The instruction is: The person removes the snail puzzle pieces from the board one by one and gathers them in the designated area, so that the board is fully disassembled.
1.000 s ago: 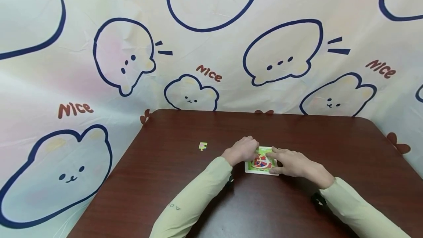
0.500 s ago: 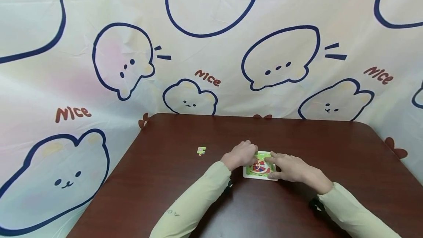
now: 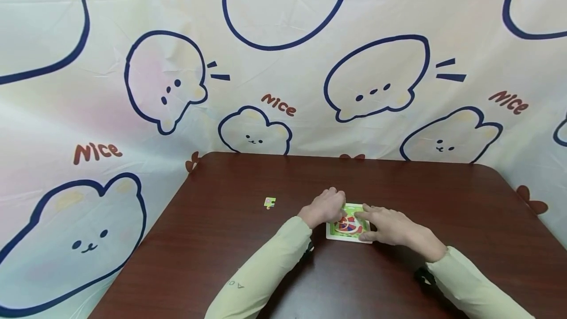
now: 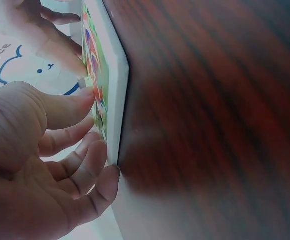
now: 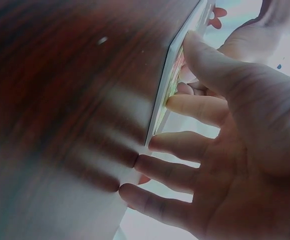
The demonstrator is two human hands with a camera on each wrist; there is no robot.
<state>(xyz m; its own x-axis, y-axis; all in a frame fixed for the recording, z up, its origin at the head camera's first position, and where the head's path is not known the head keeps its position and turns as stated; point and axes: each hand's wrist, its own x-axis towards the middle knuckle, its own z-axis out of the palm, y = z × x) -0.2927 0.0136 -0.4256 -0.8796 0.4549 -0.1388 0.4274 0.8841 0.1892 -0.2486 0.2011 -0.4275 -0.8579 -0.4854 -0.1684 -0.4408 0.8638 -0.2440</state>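
A small jigsaw puzzle in a white tray (image 3: 350, 240) lies flat on the table, with a green picture and red and blue shapes. My left hand (image 3: 324, 207) bends over its left side. In the left wrist view, the thumb and index finger of this hand pinch a puzzle piece (image 4: 101, 121) at the picture's surface, its outline mostly hidden. Its other fingers curl by the tray's edge. My right hand (image 3: 392, 225) steadies the right side with spread fingers: the thumb touches the near rim, the index finger rests on the picture, and other fingertips reach the table.
One loose puzzle piece (image 3: 269, 203), green with a pink spot, lies on the table to the left of my left hand. The dark brown wooden table (image 3: 221, 240) ends at a pale cartoon-print cloth (image 3: 310, 73) behind and at both sides.
The head view has tilted up slightly, so everything sits a little lower in it. Both hands keep almost the same place on the puzzle.
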